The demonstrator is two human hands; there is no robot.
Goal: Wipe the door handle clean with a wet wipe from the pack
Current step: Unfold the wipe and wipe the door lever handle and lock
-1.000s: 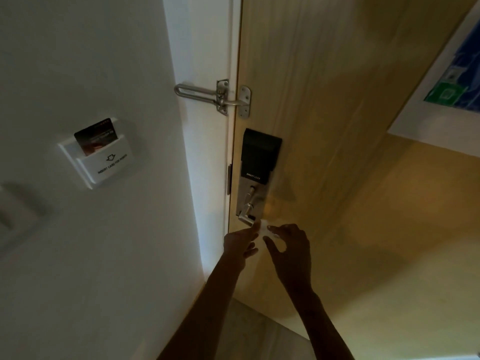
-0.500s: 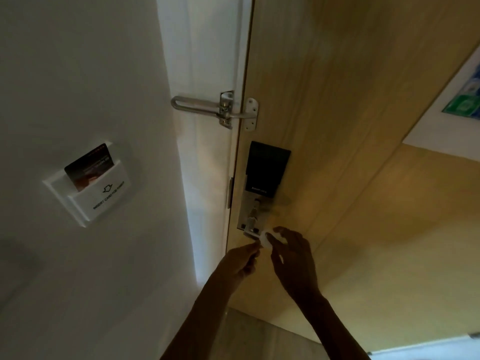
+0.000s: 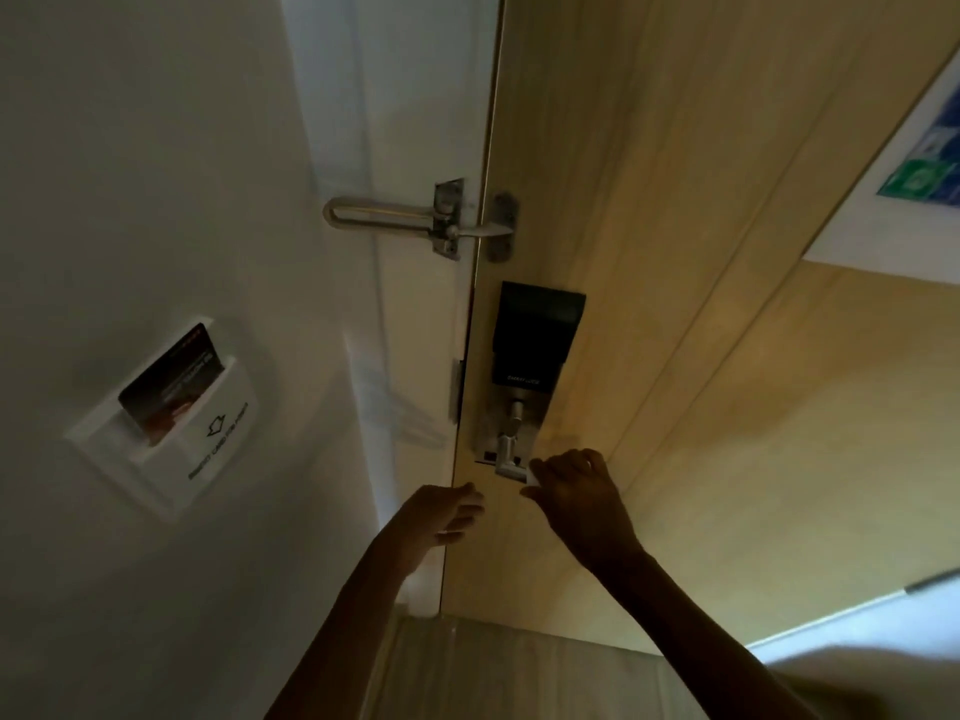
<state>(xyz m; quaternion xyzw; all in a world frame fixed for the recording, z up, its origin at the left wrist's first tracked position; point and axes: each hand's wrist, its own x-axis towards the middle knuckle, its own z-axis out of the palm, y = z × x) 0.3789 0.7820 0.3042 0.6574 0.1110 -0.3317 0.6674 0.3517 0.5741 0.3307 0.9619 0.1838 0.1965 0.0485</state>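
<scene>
- The right hand (image 3: 576, 498) is reaching up to the door handle (image 3: 508, 456), a shiny metal lever on the lock plate.
- Its fingers are curling narrow around a small white bit, the wet wipe (image 3: 532, 480), and pressing it on the end of the handle.
- The left hand (image 3: 441, 514) is hanging just to the left, by the door edge, with fingers loosely bent and holding nothing.
- The lock (image 3: 535, 337) is sitting above the handle as a flat black box with square corners.
- The door (image 3: 701, 252) is showing smooth, light wood with long lines in it.
- A silver swing latch (image 3: 415, 220) is stretching across the gap above the lock, with a long rounded loop.
- On the plain white wall at the left, a white plastic card holder (image 3: 171, 433) is gripping a dark card (image 3: 171, 387).
</scene>
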